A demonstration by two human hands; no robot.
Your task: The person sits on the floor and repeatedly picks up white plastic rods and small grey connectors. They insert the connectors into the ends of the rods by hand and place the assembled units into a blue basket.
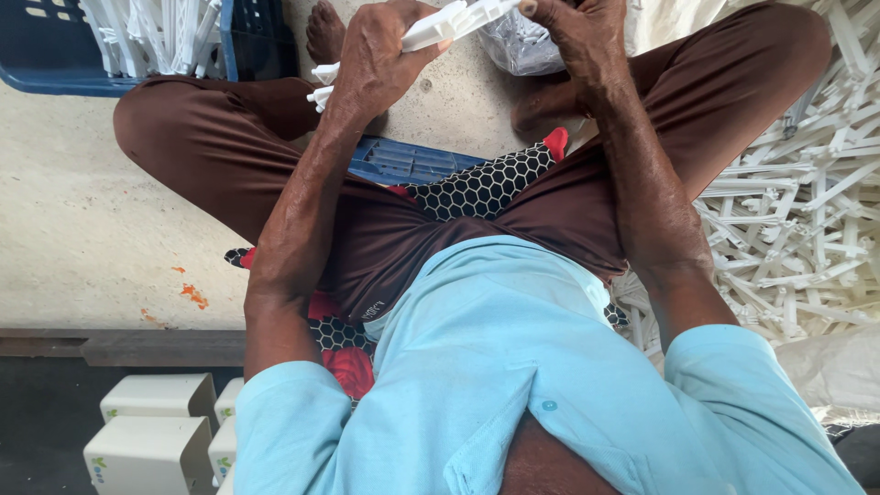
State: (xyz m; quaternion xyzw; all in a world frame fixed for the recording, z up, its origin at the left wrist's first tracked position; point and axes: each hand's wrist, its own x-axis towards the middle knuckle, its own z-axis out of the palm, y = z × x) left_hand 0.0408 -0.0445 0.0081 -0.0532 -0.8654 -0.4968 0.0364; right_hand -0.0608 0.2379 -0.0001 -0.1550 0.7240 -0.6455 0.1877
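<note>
Concrete floor [82, 229] below, left hand [380, 55] and right hand [582, 41] clasp one white plastic strip [449, 23]; each grip should hold it firm near its ends

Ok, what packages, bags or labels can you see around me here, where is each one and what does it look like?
White boxes: bottom left by the left elbow, several rounded-corner cartons, each with a small green and blue mark.
Clear plastic bag: top centre on the floor, crumpled, just below the right hand.
Small label: on the brown trousers at the lap, tiny pale print.
</note>
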